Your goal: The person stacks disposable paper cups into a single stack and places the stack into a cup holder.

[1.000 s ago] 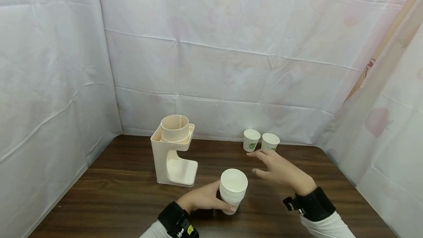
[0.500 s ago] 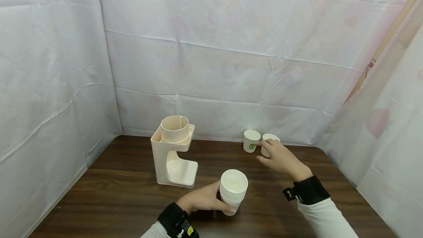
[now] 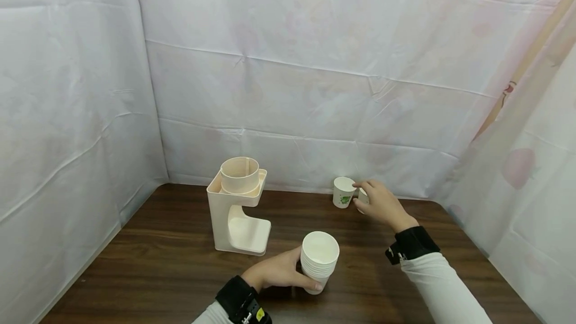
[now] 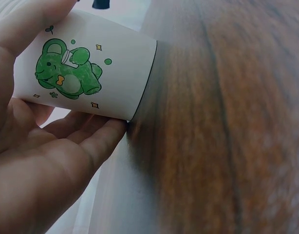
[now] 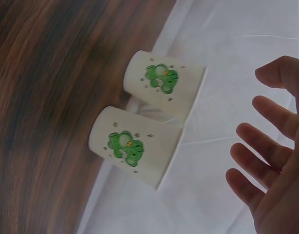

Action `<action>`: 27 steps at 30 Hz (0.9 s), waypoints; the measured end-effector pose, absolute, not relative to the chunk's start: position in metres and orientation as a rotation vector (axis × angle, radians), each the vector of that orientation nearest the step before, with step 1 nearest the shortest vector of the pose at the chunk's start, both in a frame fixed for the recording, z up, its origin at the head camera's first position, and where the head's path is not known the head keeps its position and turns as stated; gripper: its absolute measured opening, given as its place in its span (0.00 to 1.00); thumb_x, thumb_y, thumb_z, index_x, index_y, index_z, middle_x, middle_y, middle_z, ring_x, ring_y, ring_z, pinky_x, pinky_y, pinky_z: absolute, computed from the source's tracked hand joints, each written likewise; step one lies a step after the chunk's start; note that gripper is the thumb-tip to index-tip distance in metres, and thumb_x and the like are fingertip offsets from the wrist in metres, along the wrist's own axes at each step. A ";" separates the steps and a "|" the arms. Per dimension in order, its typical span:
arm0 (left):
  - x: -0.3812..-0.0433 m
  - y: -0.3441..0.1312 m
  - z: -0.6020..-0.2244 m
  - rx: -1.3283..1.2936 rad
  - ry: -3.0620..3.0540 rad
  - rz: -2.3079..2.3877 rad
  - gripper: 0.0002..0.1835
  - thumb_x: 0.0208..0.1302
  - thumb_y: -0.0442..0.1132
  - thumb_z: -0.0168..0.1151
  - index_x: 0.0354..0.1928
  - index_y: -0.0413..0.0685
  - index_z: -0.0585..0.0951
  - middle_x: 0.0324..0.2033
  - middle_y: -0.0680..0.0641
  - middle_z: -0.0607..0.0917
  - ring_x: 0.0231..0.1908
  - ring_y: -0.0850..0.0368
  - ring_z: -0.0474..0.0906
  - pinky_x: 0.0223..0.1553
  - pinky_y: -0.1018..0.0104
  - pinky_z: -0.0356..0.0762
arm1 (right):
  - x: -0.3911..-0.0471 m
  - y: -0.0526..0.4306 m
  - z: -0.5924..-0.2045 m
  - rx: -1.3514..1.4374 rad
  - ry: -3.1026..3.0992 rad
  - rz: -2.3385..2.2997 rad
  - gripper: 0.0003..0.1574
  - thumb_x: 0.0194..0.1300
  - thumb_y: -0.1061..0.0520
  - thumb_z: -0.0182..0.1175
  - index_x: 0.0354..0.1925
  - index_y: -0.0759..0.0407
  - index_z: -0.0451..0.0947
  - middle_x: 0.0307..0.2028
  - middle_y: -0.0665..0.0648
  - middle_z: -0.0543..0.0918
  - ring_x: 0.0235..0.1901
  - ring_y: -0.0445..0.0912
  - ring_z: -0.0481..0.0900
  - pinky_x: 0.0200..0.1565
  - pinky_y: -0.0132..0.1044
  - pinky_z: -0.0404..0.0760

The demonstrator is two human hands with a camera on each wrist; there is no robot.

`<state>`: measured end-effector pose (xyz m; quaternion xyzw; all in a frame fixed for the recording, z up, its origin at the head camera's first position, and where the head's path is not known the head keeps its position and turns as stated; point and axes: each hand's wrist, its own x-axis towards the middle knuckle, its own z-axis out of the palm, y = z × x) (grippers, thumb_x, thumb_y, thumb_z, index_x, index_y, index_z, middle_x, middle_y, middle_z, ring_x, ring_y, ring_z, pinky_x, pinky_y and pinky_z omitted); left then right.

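Note:
My left hand (image 3: 280, 269) grips a stack of white paper cups (image 3: 320, 256) by its lower side at the front of the table. A green cartoon animal (image 4: 69, 68) is printed on the bottom cup, whose base is right at the tabletop in the left wrist view. Farther back, two upright paper cups (image 3: 344, 194) (image 5: 135, 146) stand side by side near the curtain. My right hand (image 3: 382, 206) reaches over the right-hand cup (image 3: 363, 196) and partly hides it in the head view. Its fingers (image 5: 271, 163) are spread, with nothing between them.
A cream holder (image 3: 219, 221) with a round tube (image 3: 240, 176) in its top stands on the left of the dark wooden table (image 3: 157, 254). White curtains (image 3: 288, 89) close off the back and sides.
My right hand has moved back and slightly right, from in front of the two cups to over the right-hand one. The left hand and its stack have stayed in place.

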<state>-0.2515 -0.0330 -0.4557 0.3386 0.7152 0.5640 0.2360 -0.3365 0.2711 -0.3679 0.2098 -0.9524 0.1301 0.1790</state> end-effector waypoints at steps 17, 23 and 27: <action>-0.249 -0.036 -0.455 0.925 1.975 1.543 0.42 0.55 0.37 0.77 0.70 0.61 0.65 0.56 0.60 0.78 0.59 0.63 0.72 0.64 0.59 0.62 | -0.375 0.283 -0.378 0.475 -2.818 0.309 0.30 0.65 0.54 0.60 0.61 0.69 0.73 0.58 0.74 0.72 0.59 0.70 0.68 0.56 0.65 0.69; -0.248 -0.036 -0.453 0.927 1.966 1.540 0.42 0.56 0.37 0.77 0.69 0.61 0.66 0.56 0.60 0.78 0.59 0.63 0.72 0.64 0.59 0.62 | -0.387 0.285 -0.377 0.375 -2.926 0.251 0.33 0.64 0.51 0.60 0.62 0.69 0.72 0.60 0.75 0.70 0.60 0.72 0.65 0.58 0.65 0.67; -0.248 -0.035 -0.454 0.937 1.961 1.540 0.42 0.56 0.37 0.77 0.69 0.61 0.65 0.56 0.60 0.78 0.59 0.63 0.71 0.64 0.59 0.61 | -0.390 0.284 -0.374 0.307 -2.978 0.246 0.35 0.62 0.50 0.61 0.63 0.68 0.72 0.61 0.75 0.69 0.61 0.72 0.64 0.59 0.66 0.67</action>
